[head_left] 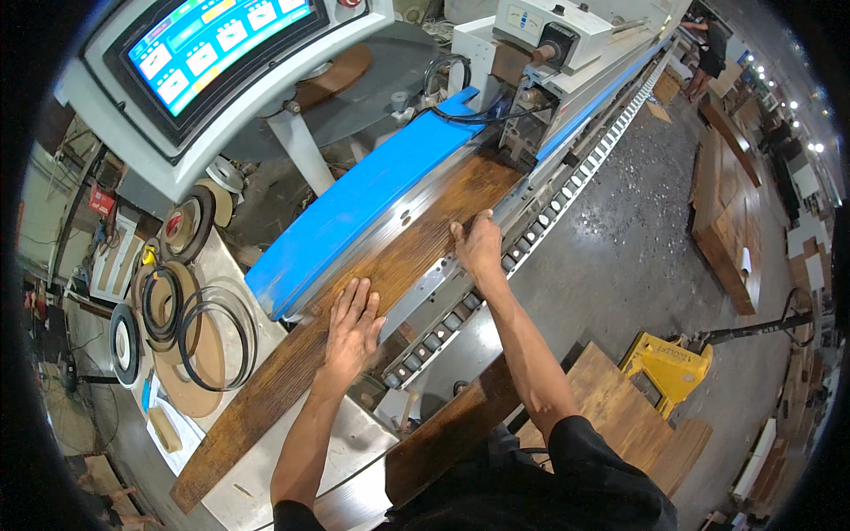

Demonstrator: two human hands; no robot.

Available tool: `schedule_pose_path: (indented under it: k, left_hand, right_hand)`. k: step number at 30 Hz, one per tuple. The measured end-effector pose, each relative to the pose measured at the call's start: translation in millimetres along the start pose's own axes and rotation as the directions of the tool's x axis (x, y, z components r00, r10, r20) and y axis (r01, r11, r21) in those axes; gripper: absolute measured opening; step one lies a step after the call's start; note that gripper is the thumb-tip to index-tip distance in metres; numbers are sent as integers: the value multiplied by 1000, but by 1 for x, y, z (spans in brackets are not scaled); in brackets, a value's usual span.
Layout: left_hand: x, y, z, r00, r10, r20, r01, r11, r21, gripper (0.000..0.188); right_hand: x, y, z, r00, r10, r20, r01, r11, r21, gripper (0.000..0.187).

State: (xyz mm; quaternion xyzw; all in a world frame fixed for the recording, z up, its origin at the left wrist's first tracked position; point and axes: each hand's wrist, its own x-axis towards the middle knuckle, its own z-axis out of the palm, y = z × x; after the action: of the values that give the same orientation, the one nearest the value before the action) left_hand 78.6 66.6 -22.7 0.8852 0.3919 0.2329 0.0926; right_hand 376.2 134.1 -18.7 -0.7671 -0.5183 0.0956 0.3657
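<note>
A long dark-brown wood-grain board (423,232) lies on the metal bed of a machine, running from the lower left toward the machine head. My left hand (352,327) rests flat on its top face, fingers together and stretched out. Farther along, my right hand (479,246) is at the board's right edge, thumb on the top face and fingers bent at the edge. A blue guard (372,199) runs beside the board's left side. The board's far end reaches the white machine head (553,40).
A tilted control screen (212,44) hangs at upper left. Edge-banding rolls (181,301) lie on a side table. A roller track (531,226) runs along the machine's right. Another brown board (452,420) is near my body. A yellow pallet jack (668,367) and stacked panels (726,212) stand right.
</note>
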Motion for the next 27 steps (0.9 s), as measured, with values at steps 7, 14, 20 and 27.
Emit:
schedule_pose_path:
  k: [7, 14, 20, 27]
  left_hand:
    - [75, 26, 36, 999, 5, 44, -3, 999, -53, 53]
    - [140, 44, 67, 999, 35, -22, -35, 999, -9, 43]
    - [168, 45, 74, 997, -24, -69, 17, 995, -100, 48]
    - [-21, 12, -34, 990, -19, -136, 30, 996, 83, 54]
  right_hand:
    - [61, 44, -29, 994, 93, 54, -94, 995, 31, 78]
    - [-2, 6, -57, 989, 54, 134, -107, 897, 429, 44]
    - [-23, -3, -18, 983, -15, 181, -51, 934, 354, 71]
    - [40, 26, -29, 993, 104, 47, -111, 975, 194, 77]
